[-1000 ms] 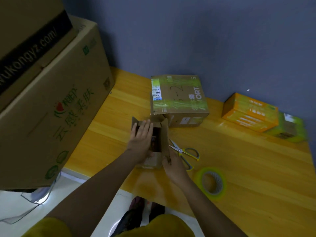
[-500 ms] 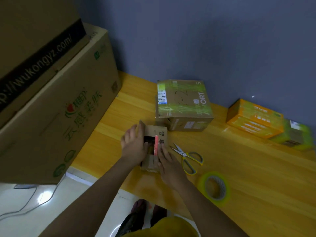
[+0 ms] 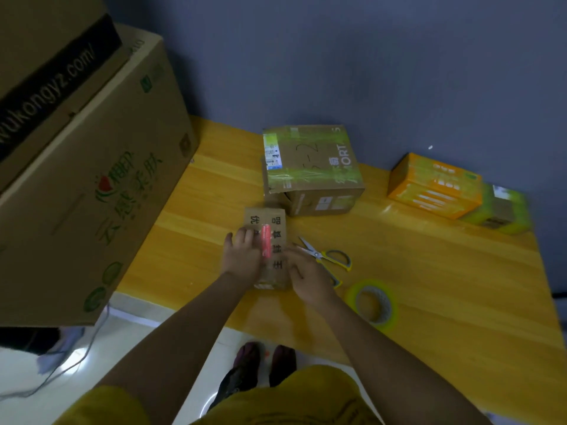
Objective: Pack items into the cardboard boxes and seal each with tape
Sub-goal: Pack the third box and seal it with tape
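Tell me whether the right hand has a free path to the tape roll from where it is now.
Probably yes. The right hand rests on the small box, and the tape roll lies just beside that wrist on bare table; the scissors sit farther back.

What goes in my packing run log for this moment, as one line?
step: closing flaps | left hand: on small box | right hand: on box | tape roll: untouched

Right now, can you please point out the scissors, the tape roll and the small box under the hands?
scissors (image 3: 319,255), head view, at the pivot.
tape roll (image 3: 391,305), head view, on its right rim.
small box (image 3: 277,223), head view, on its printed top flap.
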`<state>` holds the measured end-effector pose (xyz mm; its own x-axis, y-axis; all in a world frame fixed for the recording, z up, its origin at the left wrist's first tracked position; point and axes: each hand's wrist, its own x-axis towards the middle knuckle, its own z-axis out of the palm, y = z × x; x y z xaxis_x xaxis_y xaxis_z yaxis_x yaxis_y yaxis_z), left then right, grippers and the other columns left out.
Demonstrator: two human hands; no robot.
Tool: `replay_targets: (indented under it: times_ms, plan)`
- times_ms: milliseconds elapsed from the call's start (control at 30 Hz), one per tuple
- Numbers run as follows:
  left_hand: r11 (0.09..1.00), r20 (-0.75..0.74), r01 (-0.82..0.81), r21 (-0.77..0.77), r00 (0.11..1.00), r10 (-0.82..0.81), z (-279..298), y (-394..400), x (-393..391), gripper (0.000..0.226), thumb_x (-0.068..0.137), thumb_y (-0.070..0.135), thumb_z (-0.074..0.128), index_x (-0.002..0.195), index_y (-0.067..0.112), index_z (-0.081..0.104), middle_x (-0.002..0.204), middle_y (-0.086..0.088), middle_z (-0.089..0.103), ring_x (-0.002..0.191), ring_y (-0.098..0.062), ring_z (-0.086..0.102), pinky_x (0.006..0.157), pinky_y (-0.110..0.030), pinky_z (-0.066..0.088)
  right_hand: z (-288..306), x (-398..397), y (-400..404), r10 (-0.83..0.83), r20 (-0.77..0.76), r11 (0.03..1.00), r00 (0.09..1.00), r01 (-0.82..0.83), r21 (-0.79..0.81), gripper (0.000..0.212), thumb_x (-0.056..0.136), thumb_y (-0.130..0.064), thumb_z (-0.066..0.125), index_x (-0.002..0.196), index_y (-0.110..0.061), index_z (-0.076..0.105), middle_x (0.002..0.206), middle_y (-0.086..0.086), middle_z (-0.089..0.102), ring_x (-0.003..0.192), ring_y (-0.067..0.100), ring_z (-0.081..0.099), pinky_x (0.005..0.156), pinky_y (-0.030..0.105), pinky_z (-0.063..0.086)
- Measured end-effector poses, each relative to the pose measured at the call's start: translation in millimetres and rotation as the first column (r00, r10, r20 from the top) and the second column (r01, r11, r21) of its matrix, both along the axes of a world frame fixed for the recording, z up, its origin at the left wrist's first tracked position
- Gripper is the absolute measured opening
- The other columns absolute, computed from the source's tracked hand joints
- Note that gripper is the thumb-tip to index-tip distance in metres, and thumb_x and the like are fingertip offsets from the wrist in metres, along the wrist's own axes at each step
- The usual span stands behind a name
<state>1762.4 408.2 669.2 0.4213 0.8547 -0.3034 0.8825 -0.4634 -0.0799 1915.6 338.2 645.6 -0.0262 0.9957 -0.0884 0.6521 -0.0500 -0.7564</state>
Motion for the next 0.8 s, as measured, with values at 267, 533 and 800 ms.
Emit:
replay_targets:
  times_ms: [267,533,800]
  plan:
    - [0.976,0.249,-0.157,-0.152,0.949,0.192,10,0,3,0.061,0.089,0.04,0.056,0.137,0.01,0.035,0.142,-0.013,0.032,0.132,-0.032,0.029,0.103,-0.044,0.036,-34,80,-99,-0.425,0.316,0.884,0.848,0.464,-0.056,0.029,0.08,0.003,0.055,0.106,0.001,0.069,0.114,0.021,0.061,0.109,0.041,0.058,0.09,0.041,0.045]
    - [0.983,0.297,-0.178,-0.051,0.937,0.185,12,-11,29,0.058,0.088,0.028,0.051,0.139,0.007,0.032,0.138,-0.016,0.035,0.131,-0.035,0.031,0.111,-0.045,0.022,-38,83,-118,-0.083,0.682,0.821,0.727,0.438,-0.367,0.053,0.092,-0.032,0.051,0.141,-0.018,0.038,0.131,0.003,0.053,0.127,0.022,0.047,0.108,0.036,0.027]
    - [0.972,0.476,0.088,-0.217,0.879,0.026,36,-21,79,0.052,0.092,0.013,0.046,0.142,0.011,0.031,0.141,-0.01,0.034,0.128,-0.032,0.037,0.107,-0.044,0.031,-14,78,-104,-0.421,0.506,0.83,0.753,0.544,-0.119,0.059,0.09,-0.016,0.053,0.146,-0.01,0.036,0.123,0.01,0.061,0.118,0.029,0.056,0.108,0.043,0.027]
